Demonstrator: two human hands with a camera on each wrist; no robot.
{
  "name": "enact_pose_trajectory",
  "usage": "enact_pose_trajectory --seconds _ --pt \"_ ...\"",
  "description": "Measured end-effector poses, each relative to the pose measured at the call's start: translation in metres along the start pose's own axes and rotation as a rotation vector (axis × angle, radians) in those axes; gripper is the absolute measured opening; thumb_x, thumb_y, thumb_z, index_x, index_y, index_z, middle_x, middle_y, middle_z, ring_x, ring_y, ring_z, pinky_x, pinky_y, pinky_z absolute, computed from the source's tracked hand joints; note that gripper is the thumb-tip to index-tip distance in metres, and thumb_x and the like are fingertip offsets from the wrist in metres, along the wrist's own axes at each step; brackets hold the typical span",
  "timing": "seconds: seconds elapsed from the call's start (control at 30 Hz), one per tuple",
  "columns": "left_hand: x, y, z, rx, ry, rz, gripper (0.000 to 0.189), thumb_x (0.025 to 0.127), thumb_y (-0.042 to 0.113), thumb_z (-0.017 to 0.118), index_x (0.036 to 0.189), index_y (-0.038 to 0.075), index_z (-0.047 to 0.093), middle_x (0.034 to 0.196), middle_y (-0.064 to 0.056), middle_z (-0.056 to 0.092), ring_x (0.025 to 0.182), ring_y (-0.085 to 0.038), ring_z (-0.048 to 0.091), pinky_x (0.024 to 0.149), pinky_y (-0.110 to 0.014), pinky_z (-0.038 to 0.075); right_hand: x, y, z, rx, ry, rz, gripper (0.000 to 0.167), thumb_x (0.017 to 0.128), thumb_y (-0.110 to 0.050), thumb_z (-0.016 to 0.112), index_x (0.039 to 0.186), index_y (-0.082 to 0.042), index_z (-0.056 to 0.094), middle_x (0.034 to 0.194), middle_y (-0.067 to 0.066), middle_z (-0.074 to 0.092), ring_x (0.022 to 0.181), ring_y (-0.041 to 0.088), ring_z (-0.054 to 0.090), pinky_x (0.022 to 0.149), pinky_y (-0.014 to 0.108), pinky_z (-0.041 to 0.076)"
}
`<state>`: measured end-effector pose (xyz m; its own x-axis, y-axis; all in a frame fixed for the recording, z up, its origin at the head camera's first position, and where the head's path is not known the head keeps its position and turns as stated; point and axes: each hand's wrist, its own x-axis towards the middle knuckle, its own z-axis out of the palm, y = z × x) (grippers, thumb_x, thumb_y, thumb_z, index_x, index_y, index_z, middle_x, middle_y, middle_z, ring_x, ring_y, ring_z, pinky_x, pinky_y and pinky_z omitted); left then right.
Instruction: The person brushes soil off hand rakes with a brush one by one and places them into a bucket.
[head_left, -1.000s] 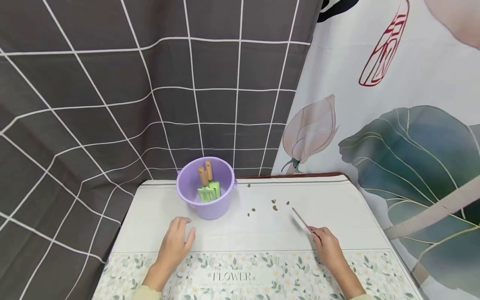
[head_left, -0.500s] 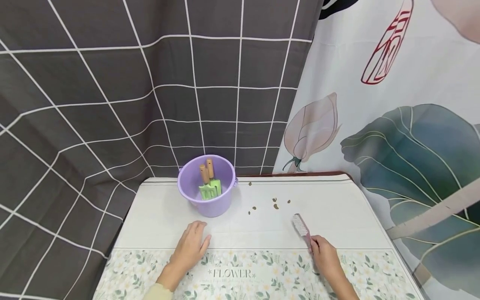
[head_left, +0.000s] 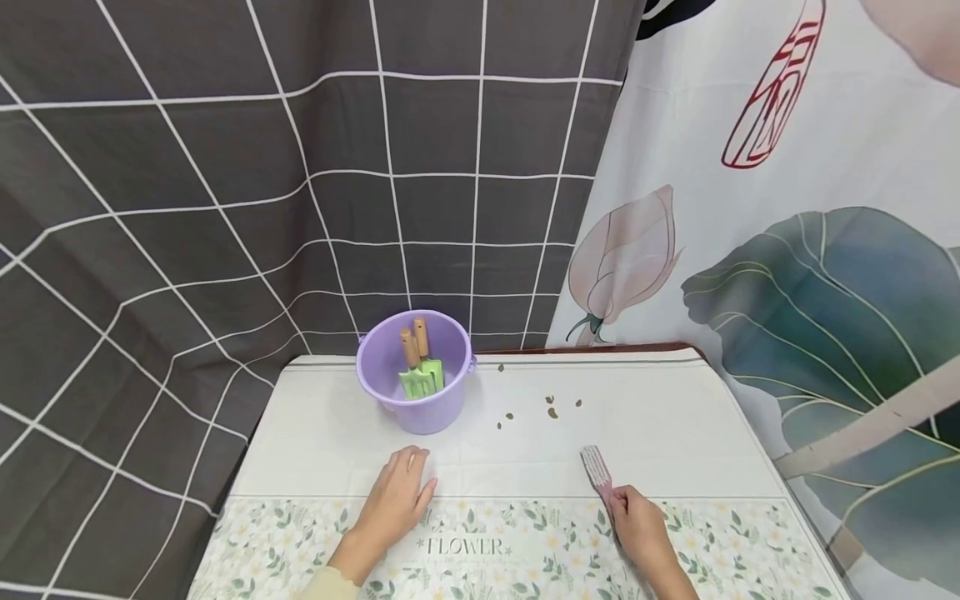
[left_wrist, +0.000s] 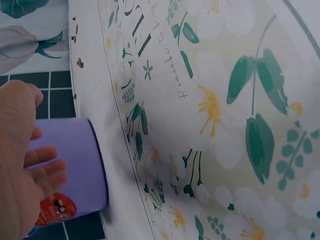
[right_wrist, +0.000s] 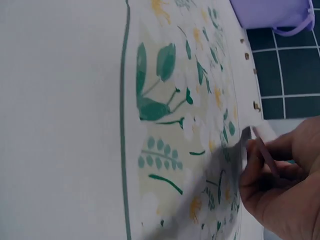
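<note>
My right hand (head_left: 639, 527) grips the pink handle of a small brush (head_left: 597, 472), whose pale bristle head points away from me, over the white part of the tabletop. In the right wrist view the fingers (right_wrist: 252, 175) curl round the handle, and the bristles are mostly hidden. My left hand (head_left: 397, 497) holds nothing, fingers loosely bent, in front of a purple bucket (head_left: 438, 417). Two small tools with wooden handles stand in the bucket: a green fork (head_left: 415, 383) and another green-headed tool (head_left: 431, 371). Several small brown bits (head_left: 552, 412) lie scattered right of the bucket.
A flower-print cloth (head_left: 465, 575) with the word FLOWER covers the table's near half. Behind the table hang a dark curtain with white grid lines (head_left: 435, 208) and, at the right, a white curtain with lotus prints (head_left: 750, 208).
My right hand has drawn the brush back toward me, away from the brown bits, and turned its head. My left hand has slid rightward and slightly nearer. The bucket and bits stay put.
</note>
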<state>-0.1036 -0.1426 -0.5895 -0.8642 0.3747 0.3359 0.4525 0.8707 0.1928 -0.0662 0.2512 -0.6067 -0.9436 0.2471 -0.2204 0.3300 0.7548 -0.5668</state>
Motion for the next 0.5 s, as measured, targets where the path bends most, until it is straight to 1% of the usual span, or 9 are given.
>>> enact_pose_trajectory --seconds 0.07,0.17,0.27,0.4,0.5 --pt "-0.0005 0.0009 0.0002 0.005 -0.012 -0.012 0.046 0.098 0.030 0.068 0.133 0.002 0.059 0.126 -0.015 0.061 0.117 -0.032 0.062 0.094 -0.044 0.058 -0.0016 -0.0002 0.0027 0.003 -0.023 -0.003 0.022 0.104 -0.011 0.056 0.110 0.008 0.064 0.082 0.005 0.067 0.074 0.015 0.060 0.063 0.031 0.053" --pt "-0.0004 0.0012 0.0004 0.012 -0.023 -0.020 0.045 0.098 0.029 0.069 0.132 0.001 0.059 0.126 -0.016 0.061 0.117 -0.032 0.062 0.095 -0.044 0.058 -0.0048 0.0001 0.0053 0.020 -0.040 -0.024 0.020 0.103 -0.011 0.058 0.104 0.008 0.064 0.074 0.002 0.061 0.066 0.012 0.057 0.053 0.026 0.049" --pt "0.0003 0.0005 0.0015 0.020 -0.025 -0.018 0.043 0.097 0.027 0.069 0.130 0.000 0.060 0.123 -0.016 0.062 0.115 -0.031 0.062 0.094 -0.043 0.058 -0.0077 -0.0005 0.0052 0.015 -0.057 -0.037 0.019 0.103 -0.013 0.059 0.098 0.004 0.064 0.070 0.001 0.056 0.059 0.011 0.054 0.046 0.023 0.045" --pt "-0.0001 -0.0001 0.0025 0.030 -0.013 -0.004 0.040 0.096 0.024 0.071 0.126 -0.001 0.062 0.118 -0.014 0.062 0.110 -0.029 0.062 0.090 -0.041 0.058 -0.0093 -0.0034 0.0034 -0.071 -0.080 -0.054 0.022 0.102 -0.018 0.062 0.084 -0.007 0.059 0.065 0.000 0.052 0.054 0.011 0.050 0.044 0.022 0.040" --pt "-0.0007 0.0000 0.0031 0.030 -0.005 0.003 0.039 0.096 0.023 0.071 0.126 -0.001 0.062 0.117 -0.014 0.062 0.109 -0.029 0.062 0.090 -0.041 0.058 -0.0087 -0.0050 0.0022 -0.141 -0.097 -0.068 0.027 0.101 -0.021 0.064 0.077 -0.012 0.054 0.063 -0.001 0.051 0.054 0.011 0.048 0.046 0.023 0.036"
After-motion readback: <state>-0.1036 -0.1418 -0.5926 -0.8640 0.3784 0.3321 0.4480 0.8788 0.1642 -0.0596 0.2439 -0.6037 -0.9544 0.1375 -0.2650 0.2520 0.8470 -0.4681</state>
